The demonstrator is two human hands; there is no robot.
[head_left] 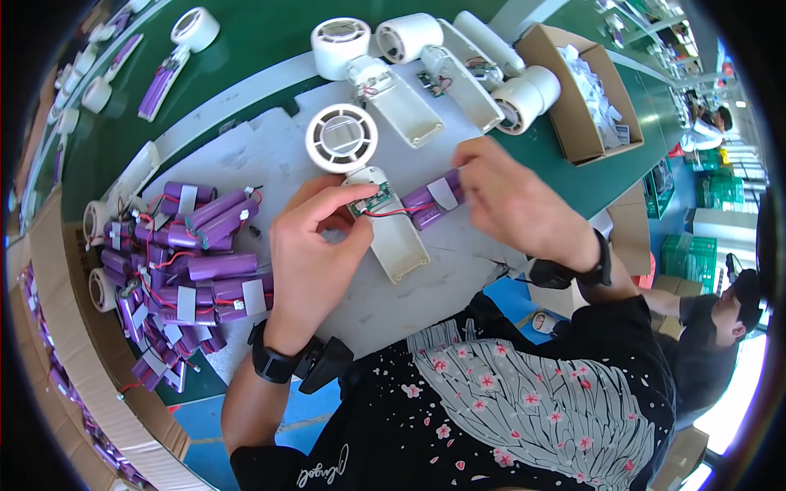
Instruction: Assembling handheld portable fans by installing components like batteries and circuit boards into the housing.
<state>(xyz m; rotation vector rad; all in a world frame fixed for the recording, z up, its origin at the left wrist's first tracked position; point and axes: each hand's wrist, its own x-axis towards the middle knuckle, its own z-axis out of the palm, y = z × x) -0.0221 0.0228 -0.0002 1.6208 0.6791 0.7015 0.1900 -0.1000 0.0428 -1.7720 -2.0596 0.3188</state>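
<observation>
your right grip is nearer the purple battery pack, which lies just left of its fingertips; blur hides whether it pinches the pack's end. the pack's long axis slants from there down toward your left grip, roughly square to the length of the white housing. your left thumb and forefinger bend around the green board, their pinch unclear; a red wire runs rightward to the pack.

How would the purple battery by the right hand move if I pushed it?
The battery probably wouldn't roll far: its two tubes sit side by side. Its red wire runs to the board, so pushing might tug that.
</observation>
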